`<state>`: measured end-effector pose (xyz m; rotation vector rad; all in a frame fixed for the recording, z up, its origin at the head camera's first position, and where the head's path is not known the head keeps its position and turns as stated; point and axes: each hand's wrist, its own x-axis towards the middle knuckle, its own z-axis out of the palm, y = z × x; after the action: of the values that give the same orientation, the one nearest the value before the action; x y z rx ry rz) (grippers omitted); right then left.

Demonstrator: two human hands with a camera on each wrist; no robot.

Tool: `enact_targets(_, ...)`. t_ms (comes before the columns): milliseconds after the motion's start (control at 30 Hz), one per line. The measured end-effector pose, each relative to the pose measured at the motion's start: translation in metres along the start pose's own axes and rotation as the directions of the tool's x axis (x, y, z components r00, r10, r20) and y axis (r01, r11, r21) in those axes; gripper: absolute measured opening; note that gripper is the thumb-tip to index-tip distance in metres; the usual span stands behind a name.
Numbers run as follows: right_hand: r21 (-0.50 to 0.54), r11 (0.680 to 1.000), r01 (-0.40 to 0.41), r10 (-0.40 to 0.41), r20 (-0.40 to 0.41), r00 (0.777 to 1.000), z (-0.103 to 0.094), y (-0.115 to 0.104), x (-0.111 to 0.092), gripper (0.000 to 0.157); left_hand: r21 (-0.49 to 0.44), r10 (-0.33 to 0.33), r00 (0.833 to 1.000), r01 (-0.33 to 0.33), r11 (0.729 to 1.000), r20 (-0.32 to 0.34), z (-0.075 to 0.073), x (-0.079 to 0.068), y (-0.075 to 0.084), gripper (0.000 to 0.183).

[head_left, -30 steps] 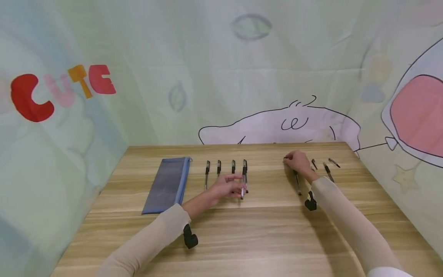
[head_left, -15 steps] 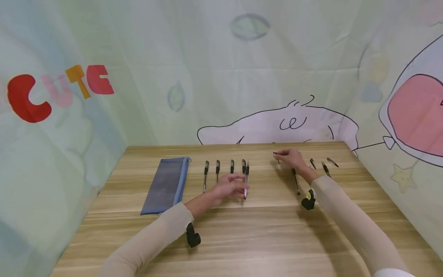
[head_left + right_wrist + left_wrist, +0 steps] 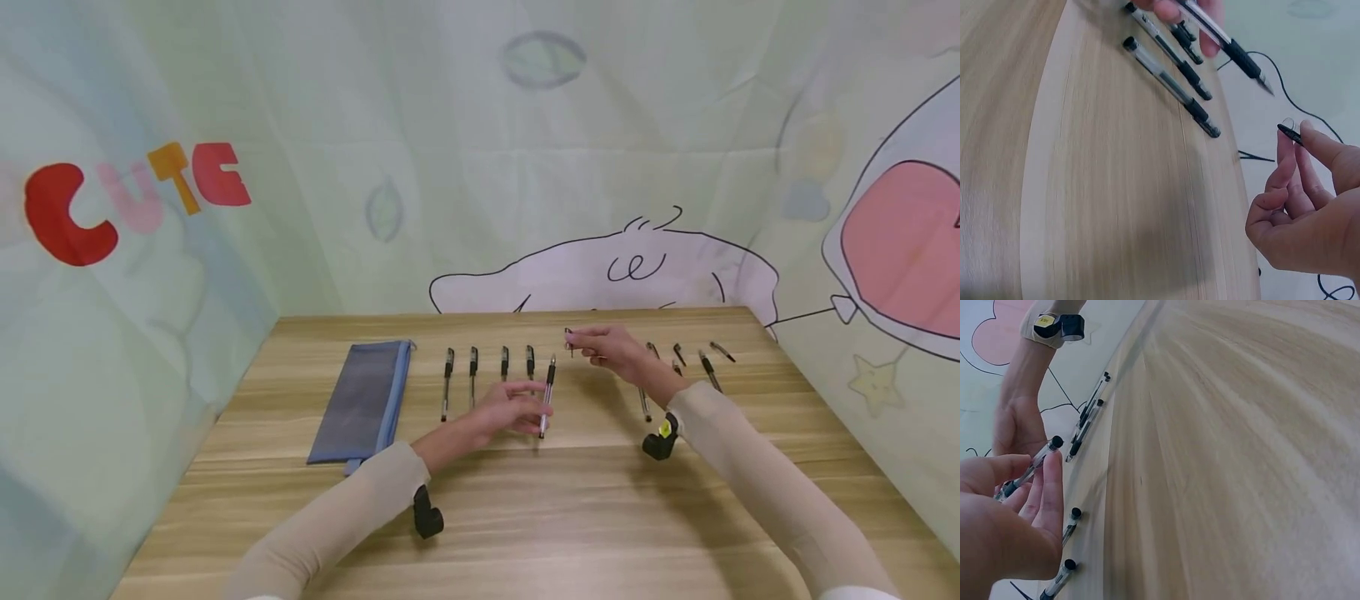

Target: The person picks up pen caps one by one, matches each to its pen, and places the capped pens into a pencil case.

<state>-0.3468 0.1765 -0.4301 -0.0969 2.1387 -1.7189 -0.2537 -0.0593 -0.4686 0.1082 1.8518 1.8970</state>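
My left hand (image 3: 510, 408) pinches an uncapped gel pen (image 3: 548, 392) with a clear barrel and black grip, its tip pointing up and away. In the right wrist view the pen's bare metal tip (image 3: 1264, 82) points toward the small dark pen cap (image 3: 1290, 133). My right hand (image 3: 611, 346) pinches that cap between thumb and fingertips, a short way from the tip and not touching it. Left of the held pen, several capped pens (image 3: 448, 375) lie in a row, some partly hidden by my left hand.
A blue mesh zip pouch (image 3: 358, 400) lies on the wooden table (image 3: 525, 517) at the left. Beyond my right wrist lie an uncapped-looking pen (image 3: 645, 404), partly covered, another pen (image 3: 708, 369) and small loose caps (image 3: 679, 353). A printed cloth (image 3: 480, 167) stands behind the table.
My right hand has carried the cap leftward from the right-hand pens toward the held pen. My left hand has shifted slightly right, bringing the pen clear of the row and tilting it.
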Motion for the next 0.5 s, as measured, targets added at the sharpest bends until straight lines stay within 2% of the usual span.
enact_targets(133,0.039,0.999,-0.007,0.006,0.013,1.0,0.007,-0.001,0.0,0.04,-0.002,-0.001,1.0,0.001,1.0,0.001,0.004,0.001,-0.002,0.047)
enact_targets(233,0.067,0.998,-0.016,0.015,0.022,1.0,0.011,0.0,0.0,0.036,-0.007,-0.008,1.0,0.008,1.0,-0.003,0.007,0.003,-0.004,0.046)
enact_targets(367,0.072,0.997,-0.036,0.034,0.024,0.999,0.016,0.001,-0.001,0.051,-0.013,-0.018,1.0,0.018,1.0,-0.006,0.01,0.005,-0.004,0.045)
enact_targets(500,0.08,0.996,-0.031,0.029,0.026,0.999,0.017,0.0,-0.001,0.052,-0.016,-0.024,1.0,0.024,1.0,-0.006,0.012,0.006,-0.002,0.048)
